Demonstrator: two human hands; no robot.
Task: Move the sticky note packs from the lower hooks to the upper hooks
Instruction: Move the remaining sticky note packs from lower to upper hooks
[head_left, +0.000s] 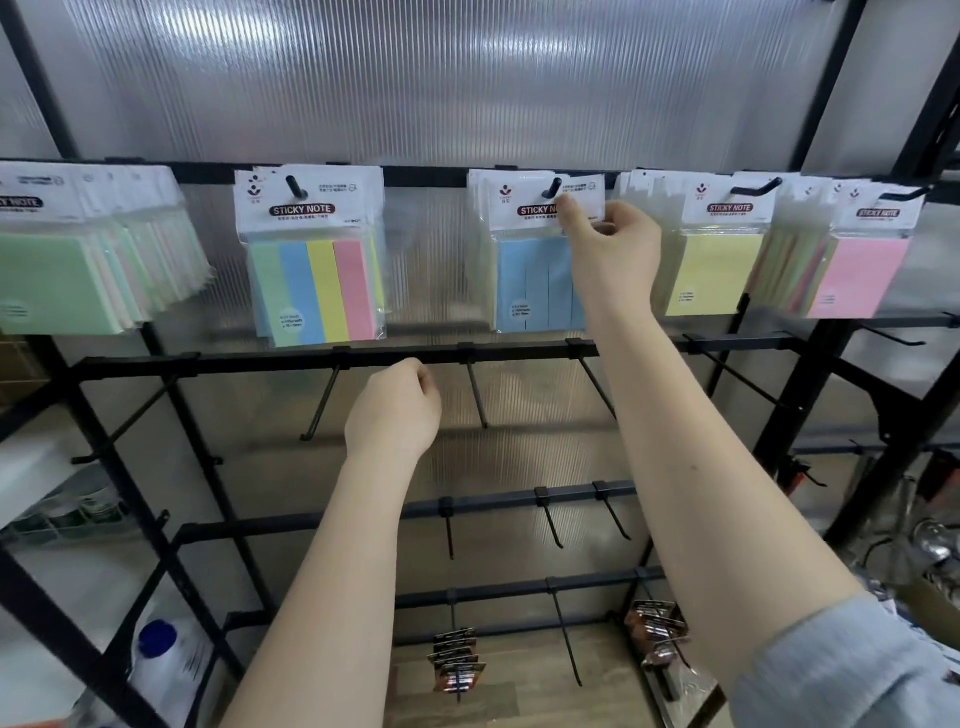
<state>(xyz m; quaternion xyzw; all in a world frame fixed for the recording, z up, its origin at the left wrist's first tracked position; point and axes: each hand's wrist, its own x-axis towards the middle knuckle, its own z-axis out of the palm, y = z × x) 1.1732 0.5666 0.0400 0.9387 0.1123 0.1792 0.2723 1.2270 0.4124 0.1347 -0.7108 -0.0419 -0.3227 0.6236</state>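
1 blue pack (535, 280) is going onto the upper hook (551, 188): your right hand (615, 244) pinches its header card, hook just left of your fingers (571, 218). It hangs upright, long axis vertical, face toward you. Next, seat it fully and let go. Your left hand (397, 410) is curled, holding nothing, below.

Sticky note packs (540, 249) on upper hooks (551, 188), lower hooks (477, 395) beneath (bare)
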